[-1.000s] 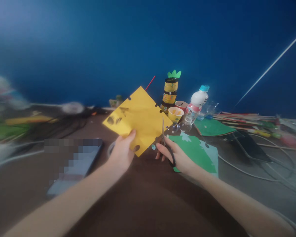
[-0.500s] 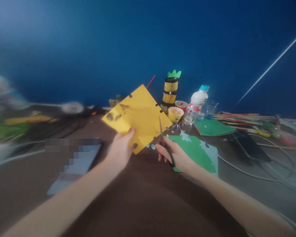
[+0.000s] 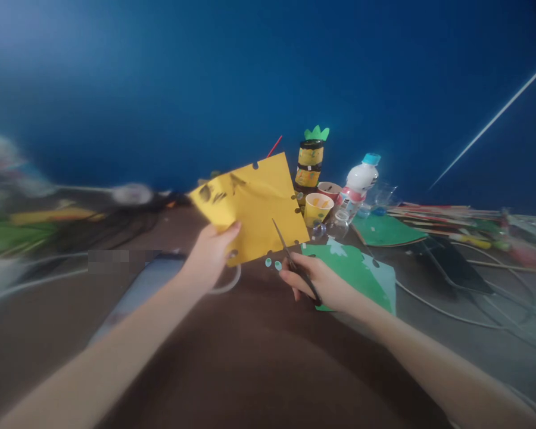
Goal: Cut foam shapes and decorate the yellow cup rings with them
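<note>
Yellow paper held up above the desk, scissors in front

The yellow paper is held tilted near the middle of the scene, pinched along its near left part by the left grip, with the thumb on its face. Dark marks are seen at its left end, and small notches along its edges. The scissors are grasped in the right grip, blades pointed far and left, overlapping the paper's near right part in view; whether they touch it cannot be told. Two pale ovals are seen on the desk between the grips. Right of them, a green sheet is partly covered by the right grip. Beyond it are placed a yellow cup, a red cup, a leaf-topped tower and a bottle.
</note>
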Demonstrator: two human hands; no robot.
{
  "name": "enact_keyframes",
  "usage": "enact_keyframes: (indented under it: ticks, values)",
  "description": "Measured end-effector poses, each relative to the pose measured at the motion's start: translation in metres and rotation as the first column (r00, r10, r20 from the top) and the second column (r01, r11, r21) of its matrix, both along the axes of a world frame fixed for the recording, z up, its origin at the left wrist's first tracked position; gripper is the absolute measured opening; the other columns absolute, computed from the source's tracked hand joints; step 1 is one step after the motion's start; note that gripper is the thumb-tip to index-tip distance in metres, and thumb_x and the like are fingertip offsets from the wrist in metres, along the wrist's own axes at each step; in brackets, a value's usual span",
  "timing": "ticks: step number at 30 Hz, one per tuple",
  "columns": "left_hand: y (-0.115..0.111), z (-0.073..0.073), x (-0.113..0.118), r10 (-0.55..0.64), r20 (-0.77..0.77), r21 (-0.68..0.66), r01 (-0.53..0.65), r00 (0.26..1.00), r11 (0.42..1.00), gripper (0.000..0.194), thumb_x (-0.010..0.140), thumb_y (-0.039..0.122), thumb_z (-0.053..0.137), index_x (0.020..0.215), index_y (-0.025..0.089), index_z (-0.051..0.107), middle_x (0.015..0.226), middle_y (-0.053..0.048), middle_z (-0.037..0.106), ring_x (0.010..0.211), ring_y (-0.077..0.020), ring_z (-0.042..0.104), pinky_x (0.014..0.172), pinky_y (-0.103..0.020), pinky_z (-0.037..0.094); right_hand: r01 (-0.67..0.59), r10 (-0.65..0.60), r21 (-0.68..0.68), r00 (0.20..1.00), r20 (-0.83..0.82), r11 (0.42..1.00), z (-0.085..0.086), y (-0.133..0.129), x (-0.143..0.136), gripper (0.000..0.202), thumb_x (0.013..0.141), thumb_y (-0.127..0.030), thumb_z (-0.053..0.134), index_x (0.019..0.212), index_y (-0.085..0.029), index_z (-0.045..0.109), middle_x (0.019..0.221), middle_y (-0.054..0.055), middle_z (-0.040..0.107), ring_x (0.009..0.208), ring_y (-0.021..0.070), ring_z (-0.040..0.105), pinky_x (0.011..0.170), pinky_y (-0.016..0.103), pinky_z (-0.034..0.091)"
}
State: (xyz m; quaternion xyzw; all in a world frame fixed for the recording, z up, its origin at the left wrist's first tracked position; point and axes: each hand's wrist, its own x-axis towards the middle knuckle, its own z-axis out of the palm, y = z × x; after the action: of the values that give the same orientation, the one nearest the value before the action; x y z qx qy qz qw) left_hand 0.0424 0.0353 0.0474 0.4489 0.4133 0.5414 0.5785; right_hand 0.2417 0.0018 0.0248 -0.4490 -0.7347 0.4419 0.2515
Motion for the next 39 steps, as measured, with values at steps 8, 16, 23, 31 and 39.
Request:
enact_keyframes:
  ticks: [8,16,23,31,39]
  values:
    - [0.003,0.004,-0.007,0.025,-0.159,0.094,-0.010,0.987,0.996,0.038,0.072,0.031,0.061,0.105,0.015,0.061,0.097,-0.010,0.067,0.090,-0.0244,0.061,0.079,-0.039,0.049,-0.093,0.093,-0.008,0.993,0.078,0.996,0.003,0.001,0.004,0.026,0.084,-0.044,0.044,0.076,-0.018,0.045,0.051,-0.006,0.046,0.046,0.0080,0.050,0.048,0.019,0.038]
    - [0.006,0.005,-0.008,0.003,-0.286,0.108,0.029,0.958,0.994,0.039,0.072,0.031,0.060,0.108,0.017,0.059,0.104,-0.008,0.065,0.087,-0.0225,0.062,0.085,-0.042,0.045,-0.197,0.205,-0.068,0.967,0.148,0.978,0.008,0.000,0.010,0.029,0.084,-0.045,0.043,0.075,-0.018,0.046,0.053,-0.005,0.047,0.048,0.0071,0.049,0.051,0.019,0.037]
    - [0.006,0.008,-0.010,-0.033,-0.412,0.098,0.081,0.911,0.992,0.039,0.072,0.033,0.059,0.106,0.016,0.061,0.100,-0.009,0.066,0.087,-0.0249,0.063,0.083,-0.042,0.047,-0.296,0.318,-0.137,0.930,0.185,0.945,0.014,0.001,0.015,0.028,0.081,-0.045,0.047,0.076,-0.018,0.050,0.057,-0.005,0.048,0.048,0.0068,0.050,0.050,0.018,0.037]
    - [0.001,0.010,-0.005,-0.072,-0.522,0.113,0.153,0.850,0.982,0.033,0.075,0.036,0.055,0.101,0.017,0.064,0.097,-0.007,0.068,0.093,-0.0263,0.061,0.085,-0.040,0.046,-0.350,0.400,-0.226,0.886,0.234,0.909,0.017,0.001,0.016,0.030,0.078,-0.047,0.049,0.076,-0.017,0.051,0.057,-0.005,0.048,0.045,0.0060,0.050,0.044,0.015,0.037]
    - [-0.007,0.014,0.002,-0.212,-0.439,0.004,0.237,0.873,0.971,0.026,0.075,0.029,0.056,0.096,0.017,0.065,0.093,-0.005,0.069,0.092,-0.0233,0.061,0.084,-0.037,0.047,-0.398,0.471,-0.284,0.841,0.266,0.872,0.019,0.000,0.013,0.023,0.077,-0.040,0.052,0.076,-0.018,0.052,0.056,-0.006,0.047,0.042,0.0034,0.044,0.045,0.015,0.036]
